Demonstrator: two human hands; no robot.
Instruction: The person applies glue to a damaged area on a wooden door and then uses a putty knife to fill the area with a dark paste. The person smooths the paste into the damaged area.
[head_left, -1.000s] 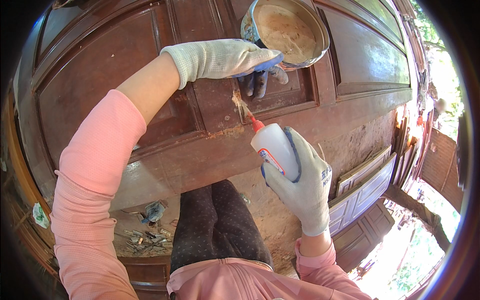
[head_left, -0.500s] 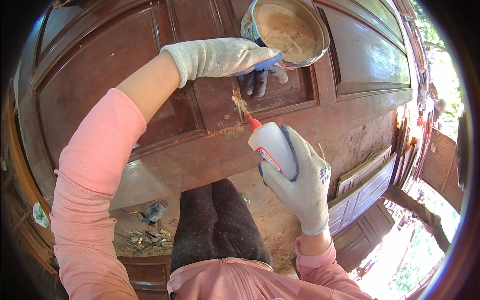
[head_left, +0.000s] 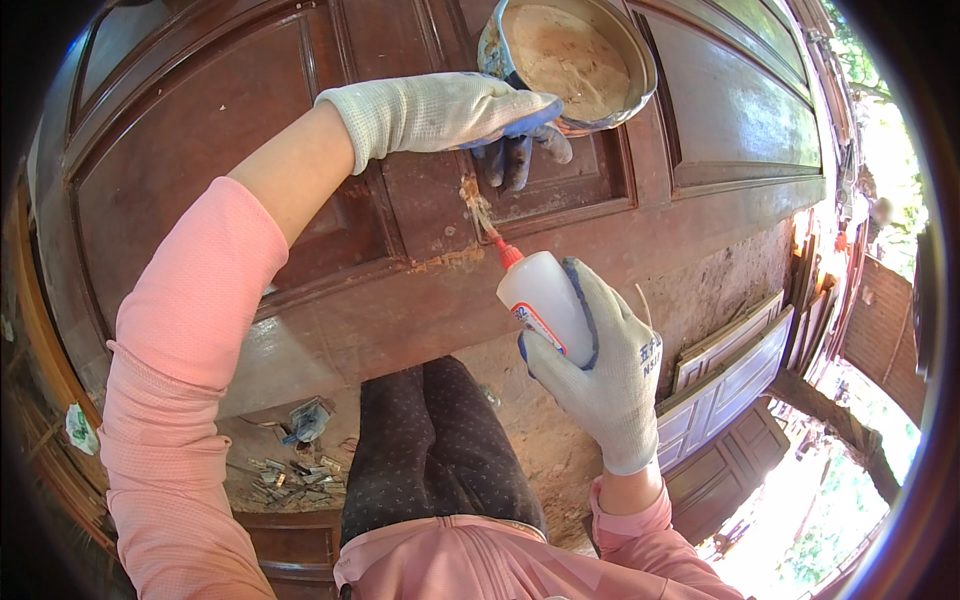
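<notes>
In my right gloved hand is a white squeeze glue bottle with a red nozzle, tilted up and to the left. Its tip points at a pale, rough filled patch on a brown panelled wooden door, which lies flat. Over the door, my left gloved hand hangs just above this patch, fingers half bent, apart and pointing down; nothing shows in them. Behind that hand stands a round tub of light brown powder, which its fingers overlap in view; whether they touch cannot be told.
Another rough filled spot marks the door near its front edge. Several door panels lean at the right. Small scraps and a crumpled plastic bag lie on the floor at the lower left.
Both hands stay almost in place. The left hand has shifted very slightly left, and the bottle's tip remains at the patch.
</notes>
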